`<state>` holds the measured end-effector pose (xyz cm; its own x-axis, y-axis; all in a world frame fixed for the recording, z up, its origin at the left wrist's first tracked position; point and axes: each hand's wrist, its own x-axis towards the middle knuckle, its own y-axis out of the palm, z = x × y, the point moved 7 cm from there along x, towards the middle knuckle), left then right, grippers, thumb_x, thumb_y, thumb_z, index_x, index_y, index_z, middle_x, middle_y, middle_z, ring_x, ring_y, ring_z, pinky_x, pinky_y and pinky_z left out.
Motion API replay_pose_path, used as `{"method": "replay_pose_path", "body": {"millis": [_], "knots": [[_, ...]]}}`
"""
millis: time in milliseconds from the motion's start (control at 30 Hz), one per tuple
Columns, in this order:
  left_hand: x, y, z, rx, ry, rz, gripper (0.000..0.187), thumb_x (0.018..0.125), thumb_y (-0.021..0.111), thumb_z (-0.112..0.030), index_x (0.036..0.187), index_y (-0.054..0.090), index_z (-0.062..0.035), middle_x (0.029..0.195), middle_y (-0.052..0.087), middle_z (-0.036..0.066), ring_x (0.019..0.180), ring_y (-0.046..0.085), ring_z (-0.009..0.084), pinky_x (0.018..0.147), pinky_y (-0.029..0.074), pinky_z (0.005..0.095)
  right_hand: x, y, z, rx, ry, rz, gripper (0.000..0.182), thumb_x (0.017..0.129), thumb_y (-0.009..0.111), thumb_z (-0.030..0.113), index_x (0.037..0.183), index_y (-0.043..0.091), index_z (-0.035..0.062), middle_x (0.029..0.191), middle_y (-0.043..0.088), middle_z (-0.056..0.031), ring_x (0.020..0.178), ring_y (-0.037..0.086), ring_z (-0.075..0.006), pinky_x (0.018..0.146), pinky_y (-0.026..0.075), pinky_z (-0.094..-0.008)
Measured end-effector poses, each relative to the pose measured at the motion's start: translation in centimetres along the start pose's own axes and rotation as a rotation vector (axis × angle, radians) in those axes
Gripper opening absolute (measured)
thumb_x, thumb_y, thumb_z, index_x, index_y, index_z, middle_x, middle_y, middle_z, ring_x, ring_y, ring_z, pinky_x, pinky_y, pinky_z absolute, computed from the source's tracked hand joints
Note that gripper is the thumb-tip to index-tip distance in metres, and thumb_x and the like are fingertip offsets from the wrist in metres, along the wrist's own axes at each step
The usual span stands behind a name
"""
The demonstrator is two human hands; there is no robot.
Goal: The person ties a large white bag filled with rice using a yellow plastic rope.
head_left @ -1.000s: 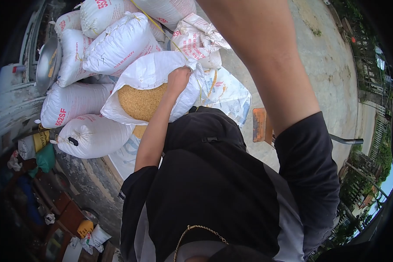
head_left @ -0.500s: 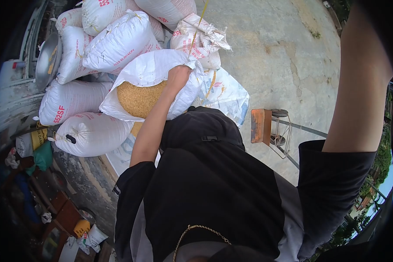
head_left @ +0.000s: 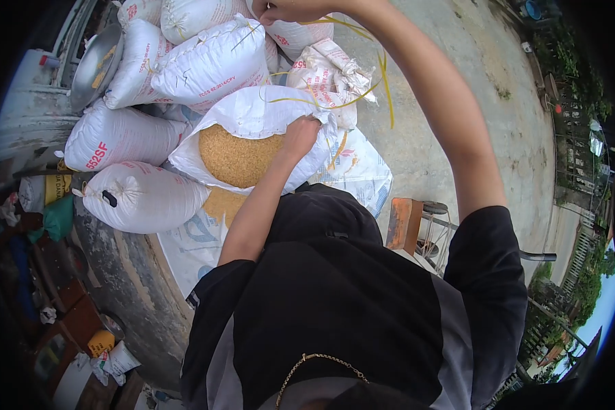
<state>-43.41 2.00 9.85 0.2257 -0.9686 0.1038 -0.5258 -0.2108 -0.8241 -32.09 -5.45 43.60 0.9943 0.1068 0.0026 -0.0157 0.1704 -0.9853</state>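
Note:
An open white sack (head_left: pixel 249 109) stands before me, with golden grain (head_left: pixel 239 156) showing in its mouth. My left hand (head_left: pixel 303 134) is closed on the bunched edge at the sack's right side. At the top of the view my right hand (head_left: pixel 290 9) is raised above the full sacks, its fingers pinched; what lies between them is too small to make out. A thin yellow strap (head_left: pixel 385 85) loops through the air from near my right hand down to the sack's mouth.
Tied full sacks (head_left: pixel 212 58) are piled at the left and top. A metal basin (head_left: pixel 97 67) leans behind them. Spilled grain (head_left: pixel 223 205) lies on a printed sheet (head_left: pixel 198 239). A hand cart (head_left: pixel 404 224) stands to the right on the concrete floor (head_left: pixel 417 116).
My right hand has come into view at the top; before, only its arm showed. The yellow strap, taut and straight before, now hangs in loose curves. The view has shifted slightly.

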Motion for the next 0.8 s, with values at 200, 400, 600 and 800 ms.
{"method": "replay_pose_path", "body": {"millis": [200, 400, 600, 800], "knots": [[-0.7, -1.1, -0.7, -0.114, -0.003, -0.16, 0.015, 0.084, 0.055, -0.01, 0.087, 0.067, -0.0026, 0.095, 0.068, 0.017, 0.087, 0.066, 0.0314, 0.078, 0.052, 0.043, 3.9, 28.6, -1.4, -0.045, 0.177, 0.454, 0.022, 0.082, 0.057, 0.005, 0.098, 0.07, -0.0007, 0.104, 0.069, -0.0206, 0.096, 0.069, -0.0341, 0.075, 0.055, -0.0445], [-2.1, -2.6, -0.1, -0.271, -0.105, -0.198, 0.02, 0.089, 0.054, -0.011, 0.101, 0.066, -0.0007, 0.102, 0.067, 0.02, 0.101, 0.063, 0.0359, 0.089, 0.049, 0.0445, 1.6, 36.9, -2.1, -0.001, 0.269, 0.553, 0.031, 0.092, 0.055, 0.031, 0.11, 0.07, 0.0106, 0.114, 0.069, -0.0107, 0.105, 0.067, -0.0286, 0.084, 0.053, -0.0429], [-2.6, -2.6, 1.3, -0.372, -0.069, -0.2, 0.028, 0.095, 0.053, -0.023, 0.104, 0.067, -0.0004, 0.103, 0.068, 0.02, 0.1, 0.064, 0.0362, 0.088, 0.05, 0.0439, -10.3, 17.9, -6.1, 0.501, 0.584, -0.649, 0.024, 0.096, 0.056, 0.024, 0.1, 0.065, 0.0025, 0.089, 0.069, -0.0181, 0.081, 0.068, -0.0312, 0.071, 0.052, -0.0404], [1.9, 2.8, 8.0, -0.559, -0.457, 0.086, 0.039, 0.092, 0.053, -0.042, 0.089, 0.071, -0.0079, 0.087, 0.072, 0.015, 0.082, 0.068, 0.0342, 0.073, 0.05, 0.043, -27.0, 31.6, -1.0, 0.405, 0.901, -0.517, 0.012, 0.09, 0.059, 0.012, 0.1, 0.062, 0.0061, 0.084, 0.067, -0.0116, 0.076, 0.065, -0.0342, 0.067, 0.051, -0.0437]]}}
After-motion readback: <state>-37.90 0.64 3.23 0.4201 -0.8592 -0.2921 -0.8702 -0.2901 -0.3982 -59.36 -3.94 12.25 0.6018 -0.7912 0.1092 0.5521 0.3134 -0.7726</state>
